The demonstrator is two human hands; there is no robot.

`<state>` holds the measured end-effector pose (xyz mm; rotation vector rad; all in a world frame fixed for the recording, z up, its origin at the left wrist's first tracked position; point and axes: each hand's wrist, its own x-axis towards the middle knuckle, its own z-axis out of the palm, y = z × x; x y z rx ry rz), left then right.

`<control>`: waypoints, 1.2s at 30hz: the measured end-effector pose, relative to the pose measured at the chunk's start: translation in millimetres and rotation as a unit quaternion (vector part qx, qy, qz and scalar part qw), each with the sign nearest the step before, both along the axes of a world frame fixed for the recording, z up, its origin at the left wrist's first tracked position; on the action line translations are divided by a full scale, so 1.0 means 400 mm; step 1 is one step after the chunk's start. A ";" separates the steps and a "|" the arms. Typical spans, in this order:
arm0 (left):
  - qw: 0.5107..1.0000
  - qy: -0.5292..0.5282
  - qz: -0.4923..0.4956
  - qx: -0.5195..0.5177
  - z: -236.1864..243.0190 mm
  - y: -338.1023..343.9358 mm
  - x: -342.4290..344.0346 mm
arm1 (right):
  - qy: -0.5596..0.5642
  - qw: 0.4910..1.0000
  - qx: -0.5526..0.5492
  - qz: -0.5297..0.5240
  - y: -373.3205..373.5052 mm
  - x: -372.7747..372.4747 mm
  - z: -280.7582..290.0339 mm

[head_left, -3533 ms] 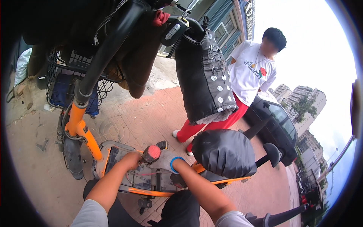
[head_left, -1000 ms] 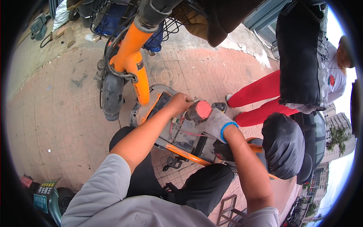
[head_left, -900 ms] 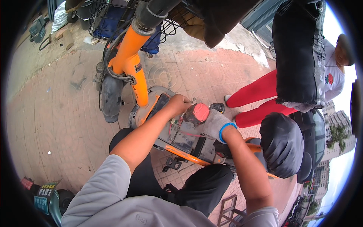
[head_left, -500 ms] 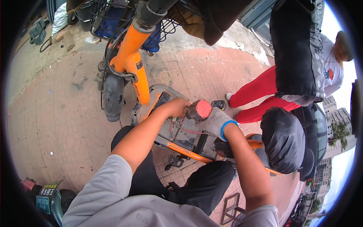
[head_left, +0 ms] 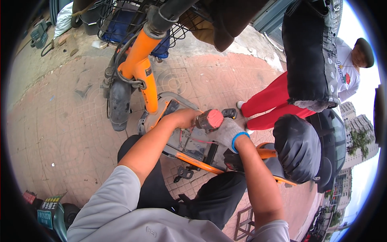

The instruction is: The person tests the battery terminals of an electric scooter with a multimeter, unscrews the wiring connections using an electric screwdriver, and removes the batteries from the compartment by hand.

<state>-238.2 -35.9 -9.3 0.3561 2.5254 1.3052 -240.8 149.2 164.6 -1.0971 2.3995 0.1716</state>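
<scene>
A red and dark cordless drill (head_left: 213, 119) is over the footboard of an orange electric bike (head_left: 139, 68). Wrapped round its handle is my right hand (head_left: 226, 132), in a grey knitted glove with a blue cuff; the battery end sticks out beyond the glove. My bare left hand (head_left: 186, 118) is closed at the drill's front end, its fingertips hidden, so what they pinch cannot be made out. Below both hands lies the opened footboard bay (head_left: 193, 143), dusty grey, with a thin red wire. The drill's tip is out of sight.
A black-covered seat (head_left: 298, 147) rises right of my forearm. Overhead hang the bike's handlebar parts, a wire basket (head_left: 121, 24) and a black padded cover (head_left: 308, 52). A person in red trousers (head_left: 268, 94) stands beyond. A pedal (head_left: 185, 173) juts out by my knees.
The drill and both hands keep almost the same place over the footboard. The view has shifted slightly, and the person in red trousers and the seat appear a little further left.
</scene>
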 end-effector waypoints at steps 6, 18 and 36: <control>1.000 -0.009 0.002 -0.008 0.027 0.016 0.009 | -0.056 0.990 -0.059 -0.117 0.040 0.000 -0.010; 0.997 0.057 -0.012 -0.060 -0.004 0.036 0.002 | -0.040 0.956 -0.189 -0.220 0.141 0.052 0.037; 0.977 0.068 0.178 0.095 -0.098 0.045 -0.062 | 0.138 0.935 -0.245 -0.217 0.381 0.217 0.077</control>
